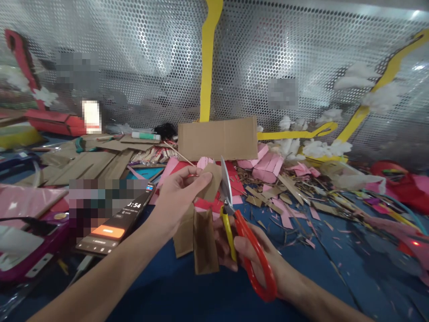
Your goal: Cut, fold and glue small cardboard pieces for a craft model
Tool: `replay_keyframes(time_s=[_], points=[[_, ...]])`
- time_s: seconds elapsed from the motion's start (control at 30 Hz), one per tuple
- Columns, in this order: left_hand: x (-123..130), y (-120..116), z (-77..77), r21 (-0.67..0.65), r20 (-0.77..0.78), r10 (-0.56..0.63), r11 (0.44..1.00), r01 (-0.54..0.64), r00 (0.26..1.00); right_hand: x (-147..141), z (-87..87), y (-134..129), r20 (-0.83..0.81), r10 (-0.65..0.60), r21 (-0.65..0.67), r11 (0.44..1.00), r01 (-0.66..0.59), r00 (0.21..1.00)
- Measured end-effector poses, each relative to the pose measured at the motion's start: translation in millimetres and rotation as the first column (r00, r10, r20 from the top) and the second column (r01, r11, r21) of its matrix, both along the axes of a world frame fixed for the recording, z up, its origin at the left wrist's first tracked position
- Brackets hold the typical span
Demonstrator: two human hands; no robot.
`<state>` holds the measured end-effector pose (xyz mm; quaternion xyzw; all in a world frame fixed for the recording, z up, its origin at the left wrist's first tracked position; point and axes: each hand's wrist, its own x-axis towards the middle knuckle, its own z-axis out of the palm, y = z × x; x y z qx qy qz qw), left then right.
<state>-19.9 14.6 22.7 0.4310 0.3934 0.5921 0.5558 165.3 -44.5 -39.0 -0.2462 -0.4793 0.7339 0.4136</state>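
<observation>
Angle the red-and-yellow-handled metal scissors (244, 227) gripped in your right hand (276, 260) away from your left hand (181, 188), pinching small tan cardboard (212, 187)

Near side of the scissors (244, 227): bare blue tabletop (181, 302), a hand could pass. Right of them: small clippings (310, 243), passable just above. Far right of them: scrap pile (285, 218), cluttered. Beyond them: upright cardboard panel (217, 138) blocks. Left of them: folded cardboard strip (205, 243), left hand (182, 185), then phone (134, 210) obstruct.
</observation>
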Motion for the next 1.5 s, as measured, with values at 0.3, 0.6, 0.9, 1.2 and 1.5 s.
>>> replay_keyframes(time_s=[0.3,0.6,0.9,1.2,1.5], points=[[-1,0,-2.6,0.016,0.013,-0.051,0.999,0.051,0.999,-2,3.2,1,-0.019,0.006,0.028,1.000,-0.006,1.000],[-1,1,-3.6,0.028,-0.040,-0.031,0.999,0.032,0.999,-2,8.0,1,0.032,-0.001,0.041,0.999,-0.001,1.000],[-3,0,-1.9,0.034,-0.090,-0.015,0.999,0.019,0.996,1,10.7,3,0.091,0.048,0.053,0.997,-0.053,0.995],[-5,2,-3.5,0.071,-0.099,-0.008,0.997,0.015,0.995,1,12.4,0,0.093,0.022,0.041,0.999,-0.026,0.995],[-5,1,-1.5,0.083,-0.109,-0.004,0.996,0.013,0.994,2,11.6,0,0.111,0.020,0.039,0.999,-0.025,0.994]])
